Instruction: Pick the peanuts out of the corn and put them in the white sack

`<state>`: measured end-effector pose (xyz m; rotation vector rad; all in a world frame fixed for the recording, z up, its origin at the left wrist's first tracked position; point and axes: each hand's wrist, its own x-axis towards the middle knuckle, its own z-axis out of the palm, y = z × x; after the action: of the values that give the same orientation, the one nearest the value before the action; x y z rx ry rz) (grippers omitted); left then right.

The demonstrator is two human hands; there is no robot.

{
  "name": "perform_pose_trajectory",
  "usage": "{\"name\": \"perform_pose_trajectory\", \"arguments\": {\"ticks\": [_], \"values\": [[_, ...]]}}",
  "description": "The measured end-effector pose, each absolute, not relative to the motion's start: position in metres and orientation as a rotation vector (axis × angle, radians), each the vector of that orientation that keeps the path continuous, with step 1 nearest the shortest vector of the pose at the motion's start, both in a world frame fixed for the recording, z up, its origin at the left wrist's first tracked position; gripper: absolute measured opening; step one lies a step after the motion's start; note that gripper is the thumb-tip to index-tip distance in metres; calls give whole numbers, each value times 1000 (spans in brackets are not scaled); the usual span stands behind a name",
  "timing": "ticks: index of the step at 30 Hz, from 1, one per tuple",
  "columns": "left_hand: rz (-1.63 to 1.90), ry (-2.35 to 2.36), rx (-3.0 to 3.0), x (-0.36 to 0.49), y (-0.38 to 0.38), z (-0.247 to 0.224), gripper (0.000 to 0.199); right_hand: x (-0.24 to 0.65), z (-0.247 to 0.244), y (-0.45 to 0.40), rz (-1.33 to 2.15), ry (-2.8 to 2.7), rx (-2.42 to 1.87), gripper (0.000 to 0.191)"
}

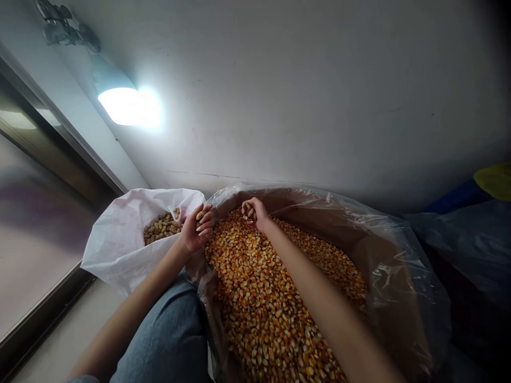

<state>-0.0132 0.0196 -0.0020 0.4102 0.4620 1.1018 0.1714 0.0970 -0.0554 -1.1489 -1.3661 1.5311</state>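
Observation:
My left hand (197, 230) is curled palm up around a peanut in its shell (200, 215), between the two containers. Above the far part of the corn kernels (259, 287), my right hand (257, 213) closes on unshelled peanuts (249, 209); their exact number is hard to make out. More unshelled peanuts (159, 229) lie in a white woven sack (115, 229) left of my left hand. The loose orange and yellow kernels fill much of a large box (383, 298) lined with clear plastic (423, 282).
A lit bulb (123, 103) hangs from a clamp at upper left, before a grey wall (299, 96). My knee (167, 330) in blue denim presses close to the box. Dark bags (471, 250) stand at right. A framed glass panel (35, 234) is at left.

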Motion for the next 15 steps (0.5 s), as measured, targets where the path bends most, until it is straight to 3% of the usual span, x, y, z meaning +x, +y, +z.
{"name": "perform_pose_trajectory", "arguments": {"ticks": [3, 10, 15], "values": [[1085, 440, 404, -13, 20, -3, 15, 174, -53, 95, 1508, -1404, -1226, 32], [1074, 537, 435, -12, 19, -4, 15, 134, -48, 81, 481, -2423, -1530, 24], [1071, 623, 451, -11, 20, -1, 11, 120, -41, 79, 383, -2580, -1505, 25]]}}
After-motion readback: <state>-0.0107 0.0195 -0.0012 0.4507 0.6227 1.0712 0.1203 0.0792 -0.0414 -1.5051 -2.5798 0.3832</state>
